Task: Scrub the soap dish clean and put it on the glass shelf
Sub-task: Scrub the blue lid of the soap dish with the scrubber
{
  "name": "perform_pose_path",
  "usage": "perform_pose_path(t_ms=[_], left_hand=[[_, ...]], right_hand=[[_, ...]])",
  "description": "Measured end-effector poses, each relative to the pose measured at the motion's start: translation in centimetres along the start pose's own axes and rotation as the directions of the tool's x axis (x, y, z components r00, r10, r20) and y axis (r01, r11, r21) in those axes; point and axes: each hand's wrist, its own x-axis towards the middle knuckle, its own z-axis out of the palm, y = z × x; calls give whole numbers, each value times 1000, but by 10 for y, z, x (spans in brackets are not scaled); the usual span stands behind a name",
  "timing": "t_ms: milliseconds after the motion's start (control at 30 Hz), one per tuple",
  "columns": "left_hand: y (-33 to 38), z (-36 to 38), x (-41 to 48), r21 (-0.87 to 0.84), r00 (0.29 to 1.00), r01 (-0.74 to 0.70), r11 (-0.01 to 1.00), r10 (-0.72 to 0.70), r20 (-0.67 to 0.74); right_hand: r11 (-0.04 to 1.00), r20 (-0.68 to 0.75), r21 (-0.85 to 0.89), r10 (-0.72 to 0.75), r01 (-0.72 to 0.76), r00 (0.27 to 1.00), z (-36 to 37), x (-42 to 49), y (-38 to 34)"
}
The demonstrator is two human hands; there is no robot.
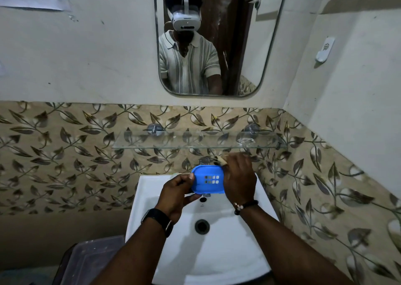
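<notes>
The blue soap dish point(207, 180) is up in the air over the white sink point(152, 198), just in front of the tap point(204, 161). It has little square holes in the middle. I think it is light, stiff plastic, and likely slippery if it is wet, so I would hold it by the rim, not the flat part.

My left hand point(176, 194) has its fingers point(191, 177) closed on the dish's left edge, thumb on top. My right hand point(238, 179) is at the dish's right side, curled shut around a small brush point(219, 160) with a pale handle. I cannot see the bristles well.

The glass shelf point(195, 142) is on the leafy wall just above my hands. It looks thin, so I would set the dish down softly.
</notes>
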Motion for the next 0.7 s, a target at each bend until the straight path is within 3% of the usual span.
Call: perform_pose_path(t_ms=[100, 200, 300, 333, 400, 500, 700], left_hand=[[-1, 13, 0, -117, 1000, 2, 993, -4, -12], [1, 16, 1, -150, 998, -32, 988, 24, -54], [0, 7, 0, -164, 994, -76, 984, 62, -87], [0, 4, 0, -176, 992, -88, 980, 71, -102], [0, 3, 2, -172, 987, -109, 979, 86, -134], [0, 8, 3, -155, 985, -115, 981, 93, -144], [-4, 9, 4, -164, 987, -108, 981, 87, -133]], right_hand=[[960, -64, 82, -264, 269, 962, 6, -11, -23], [916, 70, 224, -357, 334, 932, 12, -27, -39], [886, 146, 129, -461, 445, 875, 6, -20, -24], [899, 168, 89, -438, 429, 883, 3, -14, -18], [964, 201, 38, -266, 264, 943, -2, -6, -12], [993, 215, 88, -92, 75, 972, -1, -9, -19], [898, 286, 373, -353, 236, 891, -1, -26, -45]])
